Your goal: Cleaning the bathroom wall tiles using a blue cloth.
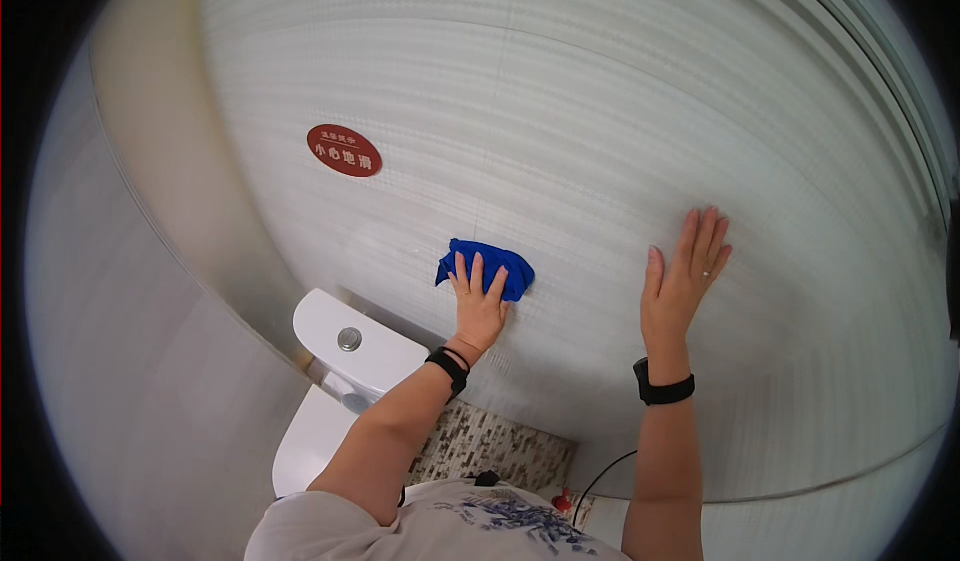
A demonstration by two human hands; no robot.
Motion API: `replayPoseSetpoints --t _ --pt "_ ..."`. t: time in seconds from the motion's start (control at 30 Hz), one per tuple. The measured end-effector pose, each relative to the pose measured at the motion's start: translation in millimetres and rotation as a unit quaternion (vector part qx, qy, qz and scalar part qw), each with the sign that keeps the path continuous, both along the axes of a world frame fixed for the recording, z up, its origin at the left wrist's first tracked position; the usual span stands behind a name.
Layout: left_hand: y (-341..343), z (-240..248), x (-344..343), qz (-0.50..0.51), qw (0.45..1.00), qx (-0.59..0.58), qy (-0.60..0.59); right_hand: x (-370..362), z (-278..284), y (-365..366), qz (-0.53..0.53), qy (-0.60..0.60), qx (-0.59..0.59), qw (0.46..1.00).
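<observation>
My left hand [480,306] presses a blue cloth [512,269] against the pale tiled wall [560,161], fingers spread over it. The cloth is bunched, with a loose corner sticking out to the left of the fingers. Further right, my right hand [680,281] lies against the same wall with its fingers stretched upward and holds nothing. A ring shows on one of its fingers, and each wrist wears a black band.
A white toilet [330,346] with a round silver flush button [349,339] stands at the lower left. Above it, a red oval sign [345,151] is on the wall. Patterned mosaic flooring [480,441] shows below, and a black cable [600,476] hangs near my right forearm.
</observation>
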State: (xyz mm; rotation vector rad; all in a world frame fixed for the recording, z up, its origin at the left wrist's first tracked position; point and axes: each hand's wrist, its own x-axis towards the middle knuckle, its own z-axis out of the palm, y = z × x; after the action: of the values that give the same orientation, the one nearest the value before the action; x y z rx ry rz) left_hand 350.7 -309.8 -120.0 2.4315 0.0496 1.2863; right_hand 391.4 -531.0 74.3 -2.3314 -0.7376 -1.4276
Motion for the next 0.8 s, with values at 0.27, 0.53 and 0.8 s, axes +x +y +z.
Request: replayPoseSetpoints --t 0.27,0.53,0.8 --pt "-21 121 5 -0.010 0.995 0.036 -0.096 -30 -78 -56 -0.049 0.086 0.170 0.980" --pt "-58 175 21 -0.030 0.982 0.058 -0.174 -22 -107 -68 -0.097 0.130 0.192 0.968" --pt "-55 47 10 -0.098 0.977 0.189 -0.025 -24 -104 -67 -0.119 0.132 0.172 0.969"
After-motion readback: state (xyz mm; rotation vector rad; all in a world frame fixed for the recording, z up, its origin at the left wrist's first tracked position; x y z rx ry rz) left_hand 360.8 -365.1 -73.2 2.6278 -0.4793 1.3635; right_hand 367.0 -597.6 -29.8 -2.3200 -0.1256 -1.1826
